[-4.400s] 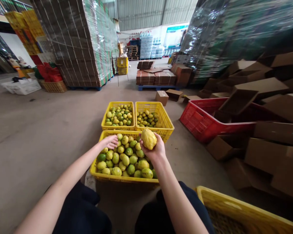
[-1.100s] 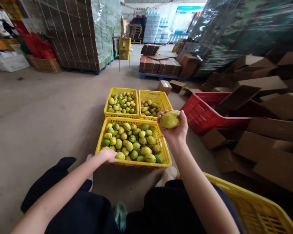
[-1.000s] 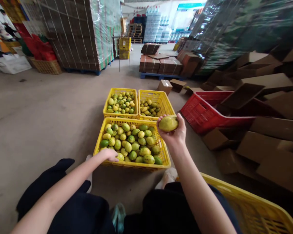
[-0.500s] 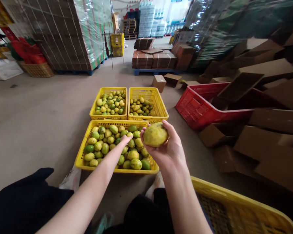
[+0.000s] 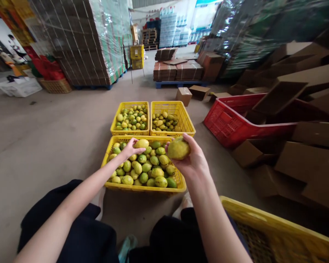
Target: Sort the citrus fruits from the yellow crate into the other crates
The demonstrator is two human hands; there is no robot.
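Between the thumb and fingers of my left hand point(image 5: 130, 149) is a yellow lemon point(image 5: 142, 144), held just over the near yellow crate point(image 5: 145, 188). That crate is full of green and yellow lemons point(image 5: 146, 167). My right hand point(image 5: 193, 159) is closed around a larger, dull yellow-green lemon point(image 5: 178, 148) above the crate's right rim. Behind stand two more yellow crates: the back left crate point(image 5: 113, 122) holds many small lemons, and the back right crate point(image 5: 186, 117) has fruit gathered toward its left side.
A red crate point(image 5: 222, 122) with cardboard in it stands to the right, beside heaped cardboard boxes point(image 5: 304, 157). Another yellow crate point(image 5: 276, 226) is close at my lower right. Farther back are flattened cartons point(image 5: 178, 71) on a blue pallet and a wrapped stack point(image 5: 76, 44).
My left hand has lifted a yellow lemon out of the near crate and moved left and up. My right hand keeps its lemon. The view has shifted slightly left.
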